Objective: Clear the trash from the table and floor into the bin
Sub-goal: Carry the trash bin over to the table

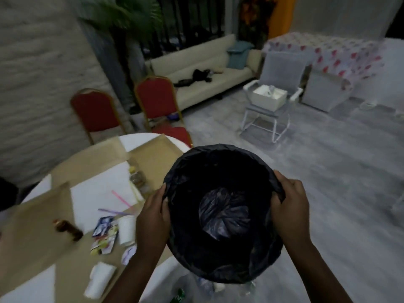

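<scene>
Bin [220,215] rim btwn both grips

Looking like a home lounge or event room: cream sofa [203,68] sitting by the wall, red banquet chairs [157,99] standing near a round table [140,138].

Bin [220,215] base: hidden; only the black liner's rim and inside show.
Left hand [153,217] fingertips: tucked behind the liner's rim.
Right hand [291,206] fingertips: buried in a fold of the liner.
Floor litter [203,288]: half covered by the bin and cut by the bottom edge; kind unclear.
Bench [150,137]: left and near parts run off the picture.
Wrappers [103,234]: print too blurred to read.
Dark shape on sofa [194,77]: too small to tell.
</scene>
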Tool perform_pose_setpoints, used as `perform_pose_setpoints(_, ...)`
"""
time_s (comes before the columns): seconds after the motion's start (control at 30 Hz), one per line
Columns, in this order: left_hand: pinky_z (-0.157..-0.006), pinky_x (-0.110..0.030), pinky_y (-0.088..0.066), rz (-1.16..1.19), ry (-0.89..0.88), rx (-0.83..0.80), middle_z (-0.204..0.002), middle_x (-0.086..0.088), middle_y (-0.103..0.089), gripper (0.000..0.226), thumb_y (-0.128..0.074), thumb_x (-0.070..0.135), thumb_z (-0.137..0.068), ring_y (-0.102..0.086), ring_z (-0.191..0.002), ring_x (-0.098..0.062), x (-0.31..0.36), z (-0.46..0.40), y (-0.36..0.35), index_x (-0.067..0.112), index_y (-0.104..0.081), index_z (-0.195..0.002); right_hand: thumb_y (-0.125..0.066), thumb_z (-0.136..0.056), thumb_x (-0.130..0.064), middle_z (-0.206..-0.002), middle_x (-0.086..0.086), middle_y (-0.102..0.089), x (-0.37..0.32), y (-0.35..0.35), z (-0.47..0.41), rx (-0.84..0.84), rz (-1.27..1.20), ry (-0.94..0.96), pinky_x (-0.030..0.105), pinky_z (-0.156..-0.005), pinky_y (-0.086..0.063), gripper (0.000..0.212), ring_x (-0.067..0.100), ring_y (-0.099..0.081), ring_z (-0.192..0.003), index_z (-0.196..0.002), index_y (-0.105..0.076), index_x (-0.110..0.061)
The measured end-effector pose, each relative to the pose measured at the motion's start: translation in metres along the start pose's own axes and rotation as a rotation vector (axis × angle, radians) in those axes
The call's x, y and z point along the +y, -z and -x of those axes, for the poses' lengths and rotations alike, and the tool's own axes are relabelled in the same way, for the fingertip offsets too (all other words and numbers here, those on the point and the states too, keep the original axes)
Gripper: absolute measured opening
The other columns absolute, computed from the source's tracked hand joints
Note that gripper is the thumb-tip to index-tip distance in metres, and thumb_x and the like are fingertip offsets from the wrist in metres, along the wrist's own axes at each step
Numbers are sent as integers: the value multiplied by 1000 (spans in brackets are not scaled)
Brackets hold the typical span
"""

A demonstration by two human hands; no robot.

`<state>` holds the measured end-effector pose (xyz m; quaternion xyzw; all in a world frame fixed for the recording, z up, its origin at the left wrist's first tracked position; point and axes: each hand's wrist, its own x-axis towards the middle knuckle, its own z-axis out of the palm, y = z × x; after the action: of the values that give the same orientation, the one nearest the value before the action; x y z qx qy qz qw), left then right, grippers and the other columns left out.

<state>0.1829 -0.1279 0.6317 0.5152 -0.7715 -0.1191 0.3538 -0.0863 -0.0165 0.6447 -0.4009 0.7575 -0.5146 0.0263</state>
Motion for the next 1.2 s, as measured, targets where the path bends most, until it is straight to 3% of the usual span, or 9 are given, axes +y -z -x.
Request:
perform_pose_setpoints(0.13, -81, -10, -33, -38, 94, 103, -127, -3, -59, 37, -49, 10, -97, -51, -110, -10, -31, 23, 54, 14, -52, -134, -53, -84, 13, -96, 2, -44, -49, -28, 13, -133, -24, 99, 8, -68, -31, 57, -2, -43, -72, -134, -51, -14)
perform_pose_setpoints(0.23, -82, -8, -32, -90, 182, 180, -127, -1, -59, 37, -49, 11, -97, -51, -109, -9, -58, 46, 94, 16, -52, -134, -52, -86, 9, -97, 3, -44, -88, -58, 32, -241, -56, 147, 21, -75, -35, 57, 11, -47, -78, -134, -50, -21)
perform_pose_setpoints(0.47, -85, -13, -39, -120, 315, 314, -123, 6, -59, 43, -55, 13, -94, -51, -104, 2, -125, 98, 184, 21, -51, -135, -52, -85, 8, -103, 6, -47, -155, -131, 94, -365, -97, 289, 24, -73, -36, 57, 18, -51, -84, -136, -50, -18)
perform_pose_setpoints(0.57, -85, -15, -41, -148, 346, 346, -123, 3, -60, 44, -57, 11, -92, -55, -106, -4, -157, 119, 218, 19, -52, -135, -52, -85, 8, -107, 7, -49, -182, -165, 127, -412, -123, 308, 25, -77, -37, 55, 22, -52, -93, -134, -50, -17)
perform_pose_setpoints(0.67, -82, -14, -40, -184, 388, 385, -119, 0, -63, 46, -63, 6, -88, -55, -101, -4, -190, 141, 251, 16, -55, -133, -51, -83, 10, -100, 3, -47, -205, -197, 163, -453, -132, 366, 26, -73, -39, 58, 21, -53, -87, -133, -52, -20)
perform_pose_setpoints(0.77, -80, -22, -44, -228, 427, 405, -114, -5, -66, 48, -66, 3, -85, -62, -99, -18, -223, 160, 281, 14, -57, -131, -51, -82, 12, -108, 10, -50, -224, -227, 200, -487, -176, 382, 19, -72, -33, 57, 15, -50, -89, -132, -53, -15)
perform_pose_setpoints(1.0, -82, -28, -50, -280, 523, 458, -113, -12, -67, 49, -67, 6, -85, -64, -97, -25, -289, 193, 334, 10, -55, -132, -49, -82, 12, -98, 1, -43, -257, -293, 265, -589, -233, 412, 30, -68, -42, 58, 24, -55, -88, -133, -51, -15)
perform_pose_setpoints(1.2, -81, -25, -48, -329, 515, 466, -111, -15, -67, 46, -63, 3, -87, -64, -95, -25, -325, 192, 351, 9, -55, -132, -47, -83, 8, -104, 10, -47, -272, -348, 285, -675, -189, 442, 34, -64, -47, 55, 31, -57, -82, -133, -49, -14)
